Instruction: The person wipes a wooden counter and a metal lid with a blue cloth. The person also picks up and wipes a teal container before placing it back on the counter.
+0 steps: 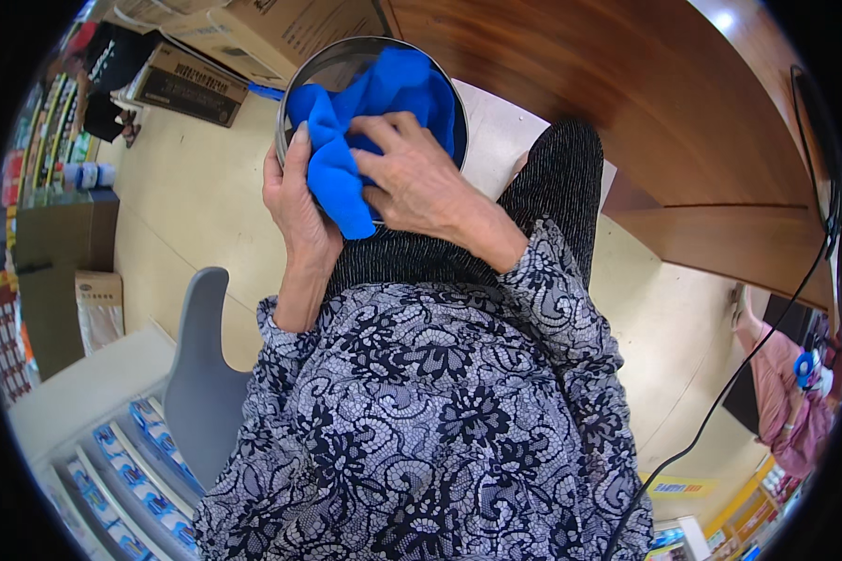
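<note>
A round metal pot (321, 68) rests over my lap, its mouth turned up towards me. Draped inside it, and hanging over its near rim, is a blue cloth (342, 188). My left hand (296, 186) grips the pot's left side, with the thumb up at the rim against the cloth. Fingers bent, my right hand (417, 175) reaches over the pot's mouth and holds a fold of the cloth. The cloth hides its fingertips and much of the pot's inside.
Cardboard boxes (281, 35) stand ahead, beside a wooden counter (533, 63). A grey chair (200, 336) is at my left, near shelves of blue packages (123, 463). A black cable (719, 350) hangs at right. One person (102, 77) is far left, another (779, 393) far right.
</note>
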`<state>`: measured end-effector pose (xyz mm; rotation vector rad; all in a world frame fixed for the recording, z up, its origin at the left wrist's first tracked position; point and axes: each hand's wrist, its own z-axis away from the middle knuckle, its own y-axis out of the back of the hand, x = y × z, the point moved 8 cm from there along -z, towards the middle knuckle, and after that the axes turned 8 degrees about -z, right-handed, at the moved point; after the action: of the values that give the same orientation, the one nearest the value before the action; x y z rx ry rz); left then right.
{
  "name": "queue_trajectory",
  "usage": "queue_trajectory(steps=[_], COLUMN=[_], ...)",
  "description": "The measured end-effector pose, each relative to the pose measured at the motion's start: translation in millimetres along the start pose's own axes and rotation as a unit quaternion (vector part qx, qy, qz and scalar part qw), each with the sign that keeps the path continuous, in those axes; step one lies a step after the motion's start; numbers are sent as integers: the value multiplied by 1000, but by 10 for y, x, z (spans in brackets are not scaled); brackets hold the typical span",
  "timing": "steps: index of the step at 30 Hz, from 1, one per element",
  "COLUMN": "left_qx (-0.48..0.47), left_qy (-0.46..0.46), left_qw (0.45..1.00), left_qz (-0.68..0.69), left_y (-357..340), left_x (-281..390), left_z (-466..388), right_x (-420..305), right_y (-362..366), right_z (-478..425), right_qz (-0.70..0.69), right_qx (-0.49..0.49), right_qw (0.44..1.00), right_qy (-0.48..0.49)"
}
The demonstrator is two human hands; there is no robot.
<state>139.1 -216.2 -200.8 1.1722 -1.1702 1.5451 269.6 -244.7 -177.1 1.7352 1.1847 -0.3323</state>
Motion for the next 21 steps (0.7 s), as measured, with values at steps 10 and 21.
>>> queue_trajectory(steps=[10, 21], left_qx=[-97, -93], left_qy=[-23, -103], left_qw=[991, 982], left_qz=[-86, -126], left_y=[-328, -589], left_x=[135, 266], left_z=[103, 431], right_x=[-35, 529], right_y=[138, 569], right_z=[1, 49], right_qz=[69, 173], right_qx=[88, 192], right_qw=[993, 952], right_qy=[26, -164])
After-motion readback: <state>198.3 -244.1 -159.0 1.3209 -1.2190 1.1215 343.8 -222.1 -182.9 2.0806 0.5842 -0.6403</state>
